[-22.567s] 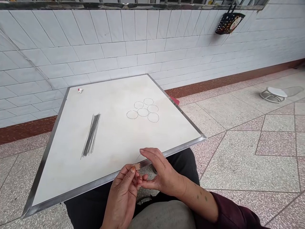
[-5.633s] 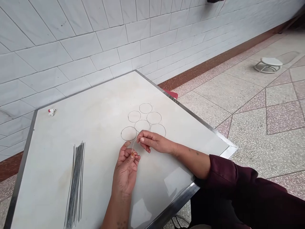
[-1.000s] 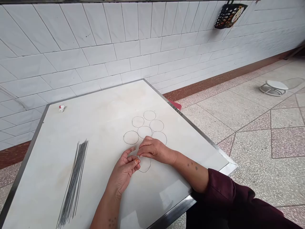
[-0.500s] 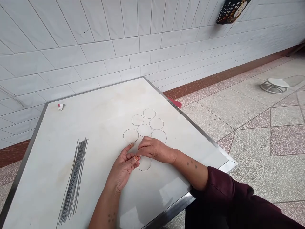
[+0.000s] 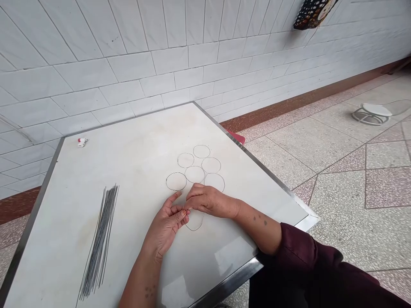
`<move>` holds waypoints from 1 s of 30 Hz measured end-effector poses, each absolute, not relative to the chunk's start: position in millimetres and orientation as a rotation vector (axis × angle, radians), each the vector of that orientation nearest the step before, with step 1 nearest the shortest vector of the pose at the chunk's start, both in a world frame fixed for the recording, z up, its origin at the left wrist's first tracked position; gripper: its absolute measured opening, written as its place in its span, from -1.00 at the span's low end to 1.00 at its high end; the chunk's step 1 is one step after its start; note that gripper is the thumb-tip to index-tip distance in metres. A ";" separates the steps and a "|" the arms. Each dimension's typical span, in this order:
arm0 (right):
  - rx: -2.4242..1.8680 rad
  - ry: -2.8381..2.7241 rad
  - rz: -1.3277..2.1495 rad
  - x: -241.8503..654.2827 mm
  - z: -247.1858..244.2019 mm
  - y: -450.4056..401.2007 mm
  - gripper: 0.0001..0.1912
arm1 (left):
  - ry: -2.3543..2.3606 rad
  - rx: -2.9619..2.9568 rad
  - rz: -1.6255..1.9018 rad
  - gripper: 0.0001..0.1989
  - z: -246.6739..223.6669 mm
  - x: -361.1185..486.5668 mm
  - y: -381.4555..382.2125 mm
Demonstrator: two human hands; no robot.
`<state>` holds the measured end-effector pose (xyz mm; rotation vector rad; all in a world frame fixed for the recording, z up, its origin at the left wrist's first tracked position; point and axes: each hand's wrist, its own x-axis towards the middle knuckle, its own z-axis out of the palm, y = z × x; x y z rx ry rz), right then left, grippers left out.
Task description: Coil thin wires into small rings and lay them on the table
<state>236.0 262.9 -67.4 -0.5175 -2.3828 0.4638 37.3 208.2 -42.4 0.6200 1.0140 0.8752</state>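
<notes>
Thin grey wire ring (image 5: 194,230) rests on white metal-edged surface (image 5: 135,128), pinched between left hand (image 5: 165,229) and right hand (image 5: 210,201), hands together, just below six matching rings (image 5: 195,166).

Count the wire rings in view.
7. Six wire rings lie clustered on the white board; the seventh ring is pinched between the left hand and right hand. The hands may hide more.
</notes>
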 end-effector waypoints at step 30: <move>-0.397 -2.420 0.407 238.9 -54.7 261.8 -0.75 | 0.974 0.597 0.860 -0.37 -46.6 40.2 207.9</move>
